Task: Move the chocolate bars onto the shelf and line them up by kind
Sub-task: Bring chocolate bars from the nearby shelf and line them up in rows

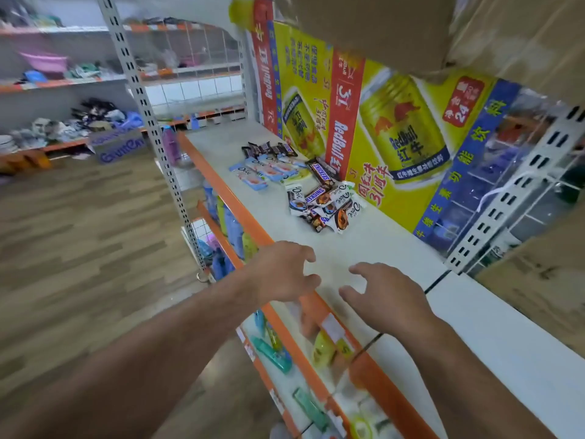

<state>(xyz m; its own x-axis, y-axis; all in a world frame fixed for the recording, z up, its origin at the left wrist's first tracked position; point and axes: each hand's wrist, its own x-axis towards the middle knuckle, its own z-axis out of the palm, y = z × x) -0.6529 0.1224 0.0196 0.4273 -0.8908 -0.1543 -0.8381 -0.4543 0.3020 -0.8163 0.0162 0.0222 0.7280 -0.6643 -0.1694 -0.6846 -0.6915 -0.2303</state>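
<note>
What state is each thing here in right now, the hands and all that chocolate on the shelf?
left hand: open, empty, over the front edge of the shelf
right hand: open, empty, over the shelf
blue Dove bars: laid side by side in a row
dark bars: lined up in a row behind them
mixed pile: Dove and Snickers bars jumbled together, unsorted

On the pale shelf point(364, 248) with its orange front edge, the chocolate sits in groups. Farthest back there's a short row of dark brown bars point(269, 149), side by side. Just in front come the light blue Dove bars point(266, 172), lying flat with edges touching. A single Snickers bar point(322, 173) lies beside them, and nearer is a heap point(326, 205) of white Dove packs and Snickers, overlapping at all angles.
</note>
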